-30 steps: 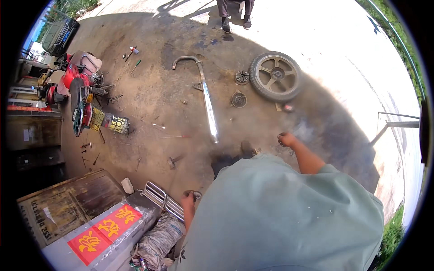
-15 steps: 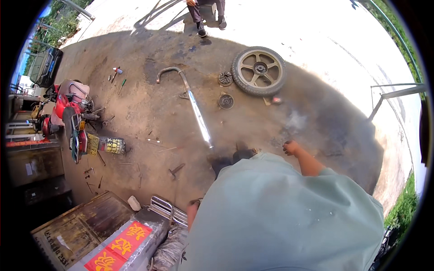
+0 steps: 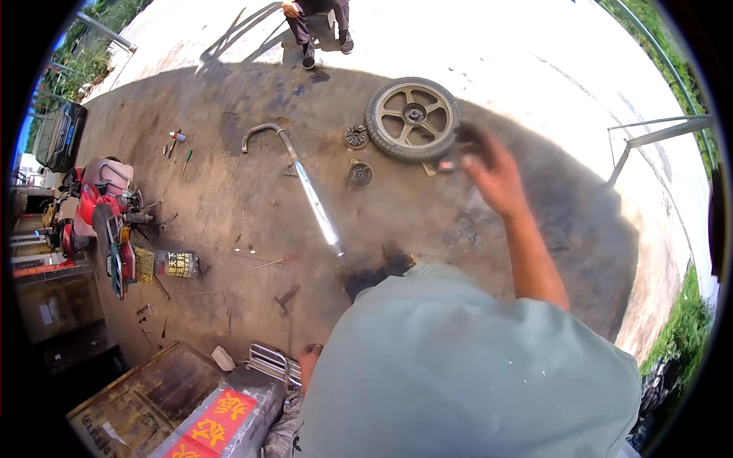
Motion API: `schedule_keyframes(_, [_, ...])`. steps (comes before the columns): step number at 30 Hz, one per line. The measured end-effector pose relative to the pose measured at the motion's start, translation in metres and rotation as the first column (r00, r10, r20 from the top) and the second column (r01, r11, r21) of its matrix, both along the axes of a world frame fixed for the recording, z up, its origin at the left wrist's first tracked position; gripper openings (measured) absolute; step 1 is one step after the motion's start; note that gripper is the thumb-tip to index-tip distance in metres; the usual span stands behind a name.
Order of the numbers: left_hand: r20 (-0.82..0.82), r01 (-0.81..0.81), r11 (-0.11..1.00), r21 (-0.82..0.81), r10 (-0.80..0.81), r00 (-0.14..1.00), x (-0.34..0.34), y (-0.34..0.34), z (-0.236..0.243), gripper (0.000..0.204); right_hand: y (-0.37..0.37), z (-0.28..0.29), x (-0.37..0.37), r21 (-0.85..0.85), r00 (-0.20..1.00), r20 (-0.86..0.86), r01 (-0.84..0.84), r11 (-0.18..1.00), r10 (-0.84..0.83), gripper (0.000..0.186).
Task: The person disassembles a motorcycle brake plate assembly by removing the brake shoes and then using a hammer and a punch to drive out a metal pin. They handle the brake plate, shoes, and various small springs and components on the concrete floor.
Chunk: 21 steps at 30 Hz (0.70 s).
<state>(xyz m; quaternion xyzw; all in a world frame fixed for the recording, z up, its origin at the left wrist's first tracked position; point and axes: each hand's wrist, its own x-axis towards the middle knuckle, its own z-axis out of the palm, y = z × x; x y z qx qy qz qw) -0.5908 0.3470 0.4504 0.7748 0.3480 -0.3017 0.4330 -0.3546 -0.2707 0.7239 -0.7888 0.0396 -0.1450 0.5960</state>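
My right hand (image 3: 492,172) is stretched out with its fingers apart and holds nothing; its fingertips are a little blurred. It hovers just right of a spoked motorcycle wheel (image 3: 413,120) lying flat on the ground, near a small red item (image 3: 446,166). Low at the left of my body is my left hand (image 3: 309,353), beside a chrome luggage rack (image 3: 269,362); its fingers are too hidden to read. A chrome exhaust pipe (image 3: 314,203) with a curved end lies ahead of my feet. Two round hub parts, a toothed one (image 3: 356,137) and a dish-shaped one (image 3: 360,175), sit left of the wheel.
A red motorcycle (image 3: 107,202) stands at the left. A hammer (image 3: 286,298), a screwdriver (image 3: 272,262) and other tools lie scattered on the ground. A grey box with a red label (image 3: 229,408) and a wooden chest (image 3: 164,382) are lower left. A seated person (image 3: 317,27) is at the far side.
My right hand has risen and reached forward, from near my body to beside the wheel. My left hand has shifted slightly left. The view has turned a little, sliding the scene leftward.
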Motion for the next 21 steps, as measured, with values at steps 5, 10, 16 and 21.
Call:
schedule_keyframes(5, [-0.064, -0.04, 0.999, -0.032, 0.038, 0.997, -0.023, 0.003, -0.011, 0.029, -0.001, 0.167, -0.006, -0.265, 0.656, 0.744, 0.123, 0.956, 0.122, 0.069])
schedule_keyframes(10, [-0.054, -0.052, 0.998, -0.048, 0.049, 0.997, -0.015, -0.015, -0.011, 0.031, -0.007, 0.188, 0.0, -0.32, 0.53, 0.836, 0.266, 0.909, 0.14, 0.066])
schedule_keyframes(16, [0.004, -0.01, 1.0, 0.028, 0.01, 1.0, 0.001, -0.048, 0.031, 0.026, -0.011, 0.197, 0.014, -0.314, 0.485, 0.864, 0.303, 0.9, 0.138, 0.063])
schedule_keyframes(21, [-0.003, -0.043, 0.993, 0.106, 0.044, 0.999, -0.012, -0.059, 0.057, 0.026, -0.04, 0.194, 0.009, -0.277, 0.474, 0.878, 0.383, 0.881, 0.07, 0.061])
